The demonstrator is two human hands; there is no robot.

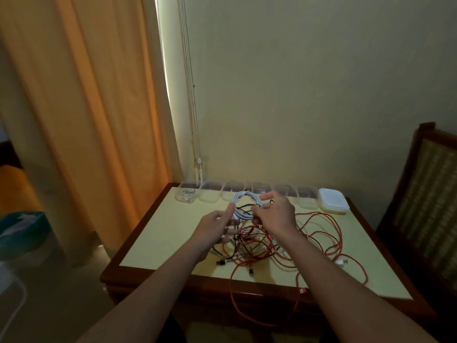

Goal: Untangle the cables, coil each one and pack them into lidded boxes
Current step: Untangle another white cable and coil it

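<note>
Room: pale wall, an orange curtain (86,120) on the left, a wooden chair (425,194) on the right.
Tabletop: pale yellow tabletop (158,233) with a dark wood rim; a row of clear boxes (306,196) stands along the far edge, with a stack of white lids (332,200) at its right end.
White coil: the white coil (241,206) is held above the far middle of the tabletop.
Tangle: red cables (321,243) and a black cable (222,256) lie looped together nearer; some red loops hang over the near edge.
Handling: probably light, limp and springy; the turns would slacken if released, so take hold across the bundled loops, not by a plug.
Left grip: the left grip (215,229) has thumb and fingers closed on the coil's left side.
Right grip: the right grip (278,215) has curled fingers pinching the coil's right side.
Arms: both forearms reach forward, nearly straight, converging on the coil.
</note>
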